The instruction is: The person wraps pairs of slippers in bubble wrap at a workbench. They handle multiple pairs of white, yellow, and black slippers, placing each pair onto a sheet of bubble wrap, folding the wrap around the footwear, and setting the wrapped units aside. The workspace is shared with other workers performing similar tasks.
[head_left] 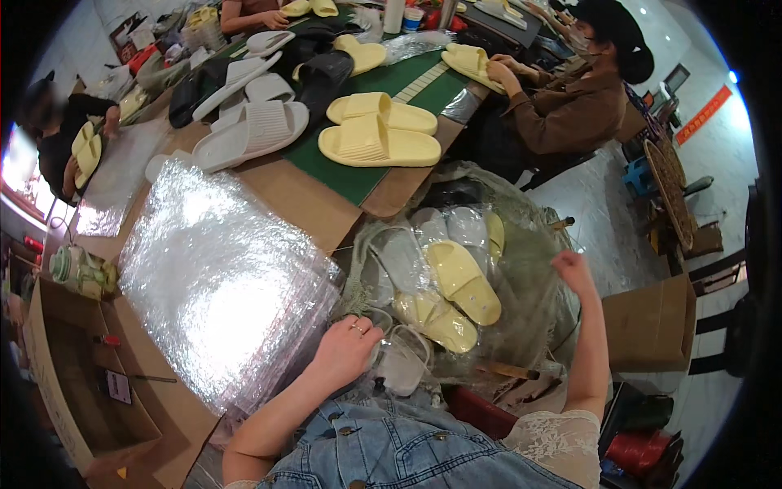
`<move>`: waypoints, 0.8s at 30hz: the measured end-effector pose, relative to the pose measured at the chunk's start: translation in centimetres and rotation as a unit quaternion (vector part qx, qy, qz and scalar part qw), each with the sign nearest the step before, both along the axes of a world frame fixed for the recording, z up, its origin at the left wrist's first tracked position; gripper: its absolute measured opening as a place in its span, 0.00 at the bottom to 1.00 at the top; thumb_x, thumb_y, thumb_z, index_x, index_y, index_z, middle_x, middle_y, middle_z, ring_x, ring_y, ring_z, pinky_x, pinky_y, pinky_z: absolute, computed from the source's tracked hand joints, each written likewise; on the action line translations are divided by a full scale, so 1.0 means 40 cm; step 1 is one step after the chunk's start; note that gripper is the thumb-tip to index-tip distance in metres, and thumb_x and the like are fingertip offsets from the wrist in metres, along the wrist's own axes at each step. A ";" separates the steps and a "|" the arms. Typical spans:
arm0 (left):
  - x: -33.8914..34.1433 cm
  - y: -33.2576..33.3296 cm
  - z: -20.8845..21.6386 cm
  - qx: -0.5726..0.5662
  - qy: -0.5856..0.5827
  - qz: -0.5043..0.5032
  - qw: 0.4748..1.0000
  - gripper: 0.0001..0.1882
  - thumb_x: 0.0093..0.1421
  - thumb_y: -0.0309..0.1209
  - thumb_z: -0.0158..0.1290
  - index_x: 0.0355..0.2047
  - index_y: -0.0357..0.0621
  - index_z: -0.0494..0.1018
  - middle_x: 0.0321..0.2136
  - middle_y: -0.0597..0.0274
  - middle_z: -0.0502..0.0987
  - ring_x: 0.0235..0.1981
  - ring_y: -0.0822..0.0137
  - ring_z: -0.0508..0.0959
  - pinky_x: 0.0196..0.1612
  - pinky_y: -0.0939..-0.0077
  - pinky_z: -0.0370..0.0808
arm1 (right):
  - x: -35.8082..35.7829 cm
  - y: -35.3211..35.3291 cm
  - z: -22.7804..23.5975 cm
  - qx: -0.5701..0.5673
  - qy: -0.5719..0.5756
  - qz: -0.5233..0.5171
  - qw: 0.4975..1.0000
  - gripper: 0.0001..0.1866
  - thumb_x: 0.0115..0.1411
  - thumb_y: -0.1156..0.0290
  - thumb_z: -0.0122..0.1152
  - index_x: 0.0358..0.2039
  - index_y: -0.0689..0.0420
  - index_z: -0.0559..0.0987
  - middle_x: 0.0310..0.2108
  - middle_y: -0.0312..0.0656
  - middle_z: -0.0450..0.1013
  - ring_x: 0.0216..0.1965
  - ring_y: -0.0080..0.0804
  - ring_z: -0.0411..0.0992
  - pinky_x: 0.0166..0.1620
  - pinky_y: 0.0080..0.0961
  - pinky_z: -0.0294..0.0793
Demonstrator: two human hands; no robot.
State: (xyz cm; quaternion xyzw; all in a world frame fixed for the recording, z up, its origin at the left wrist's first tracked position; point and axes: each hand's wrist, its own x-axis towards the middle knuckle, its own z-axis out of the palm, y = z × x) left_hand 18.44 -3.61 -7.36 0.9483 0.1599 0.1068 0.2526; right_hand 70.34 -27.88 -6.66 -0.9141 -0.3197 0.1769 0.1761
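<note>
A green mesh sack (529, 285) stands open in front of me, full of yellow and grey slippers in clear plastic bags. On top lies a bagged yellow slipper (463, 281), with a second yellow slipper (436, 322) beneath it. My left hand (349, 346), a ring on one finger, is closed at the sack's near-left rim, beside a stack of clear plastic bags (236, 301). Raised at the sack's right side is my right hand (575, 270), its fingers curled in. Whatever it may grip is hidden.
Unbagged yellow slippers (379, 147) and grey slippers (252, 134) sit on the table ahead. Across the right corner a person (562, 106) handles a yellow slipper; another person (65, 130) works at far left. Cardboard boxes (652, 322) (57, 367) stand on either side.
</note>
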 end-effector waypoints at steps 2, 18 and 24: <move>-0.011 -0.020 -0.072 -0.057 0.017 0.030 0.998 0.16 0.58 0.29 0.57 0.47 0.45 0.75 0.44 0.56 0.77 0.51 0.51 0.75 0.53 0.59 0.73 | -0.223 0.173 0.085 -0.125 -0.203 0.061 0.969 0.20 0.53 0.69 0.68 0.47 0.58 0.79 0.44 0.48 0.77 0.43 0.47 0.75 0.47 0.42 0.75; -0.165 -0.095 -0.152 -0.535 -0.141 0.358 0.752 0.40 0.74 0.51 0.44 0.73 0.34 0.50 0.70 0.42 0.58 0.72 0.47 0.56 0.74 0.58 0.50 | -0.795 0.403 -0.178 0.088 0.069 0.766 0.633 0.29 0.57 0.69 0.64 0.61 0.50 0.73 0.59 0.41 0.70 0.60 0.43 0.68 0.58 0.39 0.68; -0.169 -0.047 -0.237 -0.682 -0.147 0.379 0.608 0.52 0.69 0.70 0.29 0.73 0.35 0.50 0.69 0.44 0.60 0.69 0.55 0.63 0.72 0.61 0.57 | -0.772 0.424 -0.214 0.101 0.180 0.702 0.682 0.10 0.62 0.69 0.61 0.43 0.54 0.82 0.44 0.40 0.77 0.48 0.43 0.75 0.52 0.37 0.72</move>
